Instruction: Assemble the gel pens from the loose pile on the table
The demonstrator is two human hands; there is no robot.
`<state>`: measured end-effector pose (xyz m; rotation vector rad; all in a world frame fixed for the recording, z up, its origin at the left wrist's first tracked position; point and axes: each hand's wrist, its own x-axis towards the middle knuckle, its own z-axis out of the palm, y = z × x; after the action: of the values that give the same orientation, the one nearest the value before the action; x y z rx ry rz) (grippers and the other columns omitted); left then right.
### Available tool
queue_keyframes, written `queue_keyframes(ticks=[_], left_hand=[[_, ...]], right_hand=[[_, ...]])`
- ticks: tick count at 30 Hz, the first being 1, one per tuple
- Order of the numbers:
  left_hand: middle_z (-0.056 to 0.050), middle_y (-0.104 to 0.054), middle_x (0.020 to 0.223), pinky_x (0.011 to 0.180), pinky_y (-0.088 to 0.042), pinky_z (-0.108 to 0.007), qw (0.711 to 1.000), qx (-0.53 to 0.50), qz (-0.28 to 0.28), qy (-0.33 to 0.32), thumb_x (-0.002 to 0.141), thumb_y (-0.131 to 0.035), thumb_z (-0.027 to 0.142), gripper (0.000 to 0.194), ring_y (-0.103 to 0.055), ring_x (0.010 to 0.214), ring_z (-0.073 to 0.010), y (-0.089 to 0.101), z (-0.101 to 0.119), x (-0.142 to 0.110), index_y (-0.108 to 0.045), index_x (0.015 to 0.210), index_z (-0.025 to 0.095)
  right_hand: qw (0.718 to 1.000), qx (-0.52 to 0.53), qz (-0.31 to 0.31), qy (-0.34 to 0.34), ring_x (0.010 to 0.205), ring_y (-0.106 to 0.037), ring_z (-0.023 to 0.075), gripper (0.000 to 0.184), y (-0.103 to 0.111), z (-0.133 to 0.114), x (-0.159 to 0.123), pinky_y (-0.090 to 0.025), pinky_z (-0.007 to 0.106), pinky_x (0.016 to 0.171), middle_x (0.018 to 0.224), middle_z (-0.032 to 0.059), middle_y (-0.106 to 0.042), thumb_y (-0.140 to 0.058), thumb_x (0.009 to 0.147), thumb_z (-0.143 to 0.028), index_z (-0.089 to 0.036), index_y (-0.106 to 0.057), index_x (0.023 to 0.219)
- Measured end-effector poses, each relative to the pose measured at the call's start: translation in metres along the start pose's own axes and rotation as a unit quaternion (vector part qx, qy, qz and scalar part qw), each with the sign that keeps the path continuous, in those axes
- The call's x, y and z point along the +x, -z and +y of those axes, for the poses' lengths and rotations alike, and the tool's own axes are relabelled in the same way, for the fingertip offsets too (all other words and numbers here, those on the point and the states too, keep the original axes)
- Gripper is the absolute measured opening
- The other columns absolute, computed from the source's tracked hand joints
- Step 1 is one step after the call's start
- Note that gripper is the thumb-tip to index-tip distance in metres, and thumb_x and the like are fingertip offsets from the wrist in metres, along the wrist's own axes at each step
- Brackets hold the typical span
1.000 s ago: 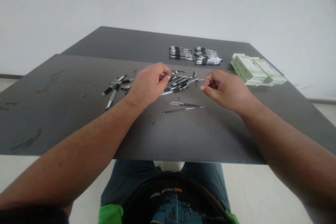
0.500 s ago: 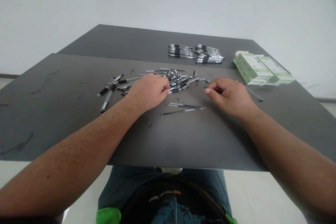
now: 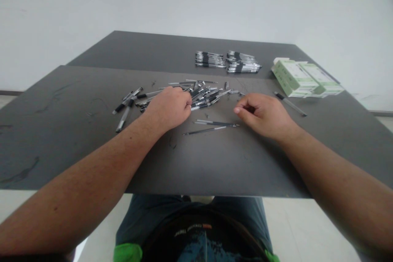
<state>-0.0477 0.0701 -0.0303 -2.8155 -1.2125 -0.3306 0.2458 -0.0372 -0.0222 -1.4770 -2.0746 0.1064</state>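
My left hand [image 3: 170, 106] rests at the near side of a loose pile of pen parts [image 3: 204, 95], fingers curled; whatever lies inside them is hidden. To the right of the pile, my right hand [image 3: 264, 114] is closed too, its thumb and forefinger tips together, and I cannot make out anything between them. Between and in front of the hands lie several thin pen refills [image 3: 204, 131]. A single pen [image 3: 290, 103] with a dark grip lies just beyond my right hand. Left of the pile, a few pens [image 3: 125, 115] lie crossed.
Farther back are two groups of pens, one on the left [image 3: 209, 59] and one on the right [image 3: 243, 65], laid side by side. Green and white boxes [image 3: 294, 77] stand at the right. The grey table [image 3: 215, 163] has its near edge at my lap, and a pale wall rises behind.
Both hands have shifted slightly left. The dark grip of the pen beyond my right hand now shows. The view has moved a little; the pile looks much the same.
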Motion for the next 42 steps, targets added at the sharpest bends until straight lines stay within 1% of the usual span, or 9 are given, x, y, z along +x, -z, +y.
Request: queue_keyframes(ticks=[4, 9, 14, 20, 25, 30, 34, 39, 42], left_hand=[[-0.013, -0.08, 0.098, 0.096, -0.058, -0.048, 1.0, -0.012, 0.004, 0.001, 0.092, -0.063, 0.027, 0.024, -0.071, 0.097, -0.031, -0.003, -0.001, 0.0, -0.086, 0.094, 0.02], [-0.013, -0.077, 0.094, 0.096, -0.058, -0.051, 1.0, -0.025, 0.002, 0.008, 0.092, -0.067, 0.032, 0.023, -0.07, 0.095, -0.0324, -0.004, -0.001, -0.001, -0.086, 0.094, 0.02], [-0.012, -0.077, 0.101, 0.095, -0.058, -0.049, 0.999, -0.04, -0.015, 0.018, 0.093, -0.074, 0.04, 0.024, -0.07, 0.1, -0.0326, -0.008, -0.003, -0.002, -0.083, 0.103, 0.021], [-0.012, -0.078, 0.106, 0.097, -0.056, -0.049, 0.997, -0.054, -0.041, 0.033, 0.094, -0.074, 0.037, 0.021, -0.069, 0.102, -0.0325, -0.005, -0.001, -0.002, -0.078, 0.106, 0.02], [-0.012, -0.079, 0.112, 0.101, -0.055, -0.047, 0.995, -0.05, -0.073, 0.036, 0.098, -0.071, 0.038, 0.025, -0.07, 0.107, -0.0316, 0.001, 0.002, -0.002, -0.077, 0.113, 0.019], [-0.013, -0.08, 0.114, 0.097, -0.055, -0.047, 0.996, -0.052, -0.065, 0.031, 0.097, -0.073, 0.035, 0.026, -0.071, 0.109, -0.0337, 0.0, 0.002, -0.002, -0.077, 0.117, 0.019], [-0.012, -0.081, 0.11, 0.1, -0.055, -0.047, 0.995, -0.063, -0.067, 0.034, 0.096, -0.074, 0.033, 0.029, -0.073, 0.11, -0.0331, 0.0, 0.002, -0.001, -0.079, 0.121, 0.019], [-0.011, -0.082, 0.105, 0.099, -0.057, -0.046, 0.995, -0.066, -0.065, 0.045, 0.094, -0.073, 0.031, 0.029, -0.074, 0.108, -0.0326, 0.001, 0.003, 0.001, -0.083, 0.119, 0.018], [-0.012, -0.083, 0.106, 0.098, -0.058, -0.045, 0.995, -0.065, -0.063, 0.046, 0.094, -0.071, 0.03, 0.029, -0.075, 0.105, -0.0314, 0.004, 0.005, 0.002, -0.084, 0.117, 0.018]], right_hand=[[1.0, 0.004, -0.002, 0.014, 0.068, -0.066, 0.0216, 0.014, 0.0, -0.001, 0.0, -0.045, 0.035, 0.067, 0.076, 0.0027, -0.073, -0.068, 0.097, -0.035, -0.026, -0.072, 0.087], [1.0, 0.007, -0.011, 0.022, 0.068, -0.066, 0.0212, 0.014, -0.002, 0.0, 0.0, -0.045, 0.034, 0.067, 0.077, 0.0026, -0.074, -0.067, 0.097, -0.035, -0.026, -0.072, 0.087], [0.999, 0.007, -0.025, 0.028, 0.069, -0.066, 0.0208, 0.014, -0.002, 0.0, 0.0, -0.045, 0.034, 0.068, 0.077, 0.0022, -0.074, -0.067, 0.098, -0.035, -0.025, -0.073, 0.088], [0.998, 0.011, -0.03, 0.05, 0.069, -0.066, 0.0192, 0.014, -0.003, 0.0, -0.001, -0.044, 0.032, 0.067, 0.077, 0.0014, -0.073, -0.066, 0.1, -0.032, -0.024, -0.073, 0.09], [0.997, 0.021, -0.042, 0.056, 0.07, -0.068, 0.0187, 0.013, -0.003, 0.002, -0.001, -0.045, 0.031, 0.068, 0.079, 0.0017, -0.075, -0.068, 0.1, -0.031, -0.023, -0.074, 0.091], [0.997, 0.017, -0.053, 0.053, 0.071, -0.068, 0.0184, 0.013, -0.003, 0.002, 0.0, -0.045, 0.031, 0.068, 0.079, 0.0016, -0.075, -0.068, 0.099, -0.03, -0.023, -0.075, 0.091], [0.996, 0.02, -0.06, 0.055, 0.072, -0.069, 0.0182, 0.014, -0.003, 0.001, 0.0, -0.046, 0.031, 0.069, 0.08, 0.0017, -0.075, -0.067, 0.1, -0.031, -0.022, -0.075, 0.092], [0.996, 0.026, -0.064, 0.063, 0.072, -0.068, 0.0178, 0.013, -0.004, 0.003, 0.0, -0.045, 0.03, 0.069, 0.08, 0.0013, -0.075, -0.067, 0.1, -0.03, -0.022, -0.075, 0.093], [0.996, 0.025, -0.061, 0.063, 0.072, -0.067, 0.0177, 0.013, -0.005, 0.004, -0.001, -0.045, 0.03, 0.068, 0.08, 0.0013, -0.074, -0.067, 0.1, -0.03, -0.022, -0.076, 0.093]])
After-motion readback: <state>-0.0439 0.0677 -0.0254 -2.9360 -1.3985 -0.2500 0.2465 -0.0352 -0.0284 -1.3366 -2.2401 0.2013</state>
